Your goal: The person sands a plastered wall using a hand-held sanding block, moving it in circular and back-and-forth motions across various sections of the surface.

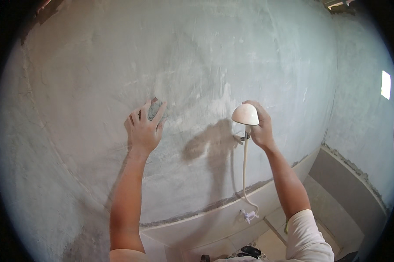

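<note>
My left hand [145,129] presses a small grey-green wad [153,110], perhaps a scouring pad or crumpled cloth, against the rough grey plastered wall [118,56]. The fingers spread over and around the wad, and a reddish-brown bit shows at its top edge. To the right, my right hand [262,126] is curled around the back of a white dome-shaped shower head [245,114]. A metal wall bracket [239,139] shows just below the dome. From there a pale hose [244,166] hangs down to a white and purple tap [249,215]. The fingertips behind the dome are hidden.
A tiled band [214,225] runs along the wall's foot, with a rough mortar edge above it. On the right, a side wall [363,87] has a small bright opening [385,85]. Dark footwear [249,252] shows on the floor at the bottom.
</note>
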A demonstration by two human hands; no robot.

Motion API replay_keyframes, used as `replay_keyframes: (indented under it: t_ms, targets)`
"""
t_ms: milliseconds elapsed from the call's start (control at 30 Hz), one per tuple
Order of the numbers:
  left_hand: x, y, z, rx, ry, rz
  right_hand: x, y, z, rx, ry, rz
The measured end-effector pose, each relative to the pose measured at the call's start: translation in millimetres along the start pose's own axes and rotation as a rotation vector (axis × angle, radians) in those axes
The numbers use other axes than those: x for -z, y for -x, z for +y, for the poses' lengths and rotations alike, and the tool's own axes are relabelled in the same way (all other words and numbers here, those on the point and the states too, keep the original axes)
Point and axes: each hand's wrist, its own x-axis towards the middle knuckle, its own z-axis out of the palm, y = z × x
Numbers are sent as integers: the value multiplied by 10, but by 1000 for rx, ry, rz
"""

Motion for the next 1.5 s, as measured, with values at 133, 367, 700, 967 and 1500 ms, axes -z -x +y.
replay_keyframes:
  t_ms: [133,367,700,967,1500]
  targets:
    - [27,-24,25,-23,19,11,-99,13,219,88,17,90]
    - [11,7,28,-9,-30,-22,-141,-57,369,112,-94,53]
    - [-75,24,3,-21,-21,67,-51,190,444,111,-280,2]
    - [-122,21,9,-23,-44,106,73,314,317,-28,-313,-143]
    - [40,-16,-71,-56,40,106,48,601,320,-231,-194,-94]
